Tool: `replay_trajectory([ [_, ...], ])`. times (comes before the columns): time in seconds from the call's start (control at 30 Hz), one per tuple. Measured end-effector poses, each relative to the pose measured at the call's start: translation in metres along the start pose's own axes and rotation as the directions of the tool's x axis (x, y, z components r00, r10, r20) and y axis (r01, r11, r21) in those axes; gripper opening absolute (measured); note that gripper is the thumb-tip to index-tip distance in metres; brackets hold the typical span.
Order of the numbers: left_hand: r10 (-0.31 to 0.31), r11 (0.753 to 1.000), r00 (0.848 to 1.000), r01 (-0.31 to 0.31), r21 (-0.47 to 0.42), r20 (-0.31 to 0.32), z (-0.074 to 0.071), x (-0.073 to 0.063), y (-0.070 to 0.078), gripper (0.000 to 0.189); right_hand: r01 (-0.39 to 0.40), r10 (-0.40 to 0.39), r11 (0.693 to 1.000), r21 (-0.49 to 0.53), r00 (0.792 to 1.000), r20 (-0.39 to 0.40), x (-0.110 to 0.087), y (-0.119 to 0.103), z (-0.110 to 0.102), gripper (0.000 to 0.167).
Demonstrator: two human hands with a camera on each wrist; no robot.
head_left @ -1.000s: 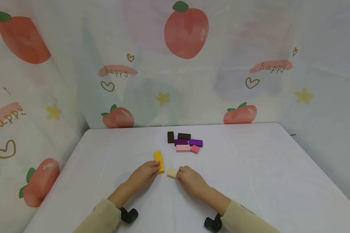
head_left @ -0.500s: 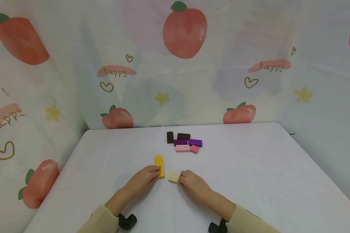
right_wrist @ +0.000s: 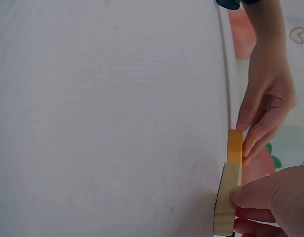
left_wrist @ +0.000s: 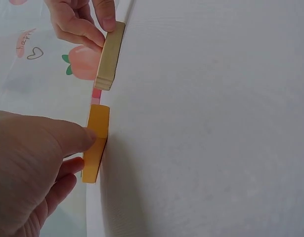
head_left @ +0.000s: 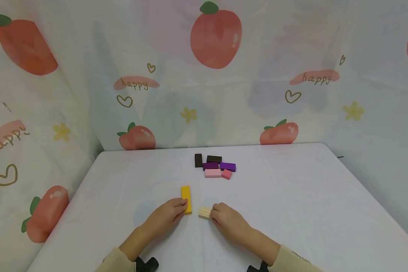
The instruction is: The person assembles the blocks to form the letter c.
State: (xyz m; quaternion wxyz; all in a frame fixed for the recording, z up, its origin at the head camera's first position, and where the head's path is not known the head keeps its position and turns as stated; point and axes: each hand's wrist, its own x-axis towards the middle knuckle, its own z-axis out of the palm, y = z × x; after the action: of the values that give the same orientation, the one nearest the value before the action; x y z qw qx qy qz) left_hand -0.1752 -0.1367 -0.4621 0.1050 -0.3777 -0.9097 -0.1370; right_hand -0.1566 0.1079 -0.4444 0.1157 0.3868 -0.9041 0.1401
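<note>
Near the middle of the table, my left hand (head_left: 166, 216) pinches a yellow wooden block (head_left: 186, 196) by its left side, the block's long side pointing away from me. The left wrist view shows the thumb on this yellow block (left_wrist: 98, 121) and the fingers curled on its other side. To the right, my right hand (head_left: 229, 223) holds a pale, plain-wood block (head_left: 204, 212) by its right end. In the right wrist view the thumb presses on the pale block (right_wrist: 227, 185). A small gap separates the two blocks in the head view.
Farther back lies a group of blocks: two black blocks (head_left: 214, 158), a dark purple block (head_left: 210, 165), a violet block (head_left: 227, 166), a light pink block (head_left: 212, 173) and a small coral-pink block (head_left: 226, 174). White cloth (head_left: 292, 196) covers the table. A printed curtain (head_left: 204, 94) stands behind.
Both hands have drawn back toward the person, bringing the yellow block and the pale block with them. The right hand has also shifted slightly right. The rear blocks stay put.
</note>
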Motion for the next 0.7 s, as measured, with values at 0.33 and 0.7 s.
replay_trajectory([
  [0.33, 0.007, 1.0, 1.0, -0.008, -0.021, -0.015, -0.001, -0.008, 0.006, 0.03, 0.02, -0.021, 0.999, 0.04, 1.0, 0.01, -0.006, -0.004, -0.003, 0.007],
  [0.7, -0.004, 1.0, 1.0, 0.004, -0.024, -0.003, -0.001, -0.011, 0.011, 0.03, 0.028, -0.027, 0.999, 0.037, 0.999, -0.031, -0.01, -0.004, -0.001, 0.011],
])
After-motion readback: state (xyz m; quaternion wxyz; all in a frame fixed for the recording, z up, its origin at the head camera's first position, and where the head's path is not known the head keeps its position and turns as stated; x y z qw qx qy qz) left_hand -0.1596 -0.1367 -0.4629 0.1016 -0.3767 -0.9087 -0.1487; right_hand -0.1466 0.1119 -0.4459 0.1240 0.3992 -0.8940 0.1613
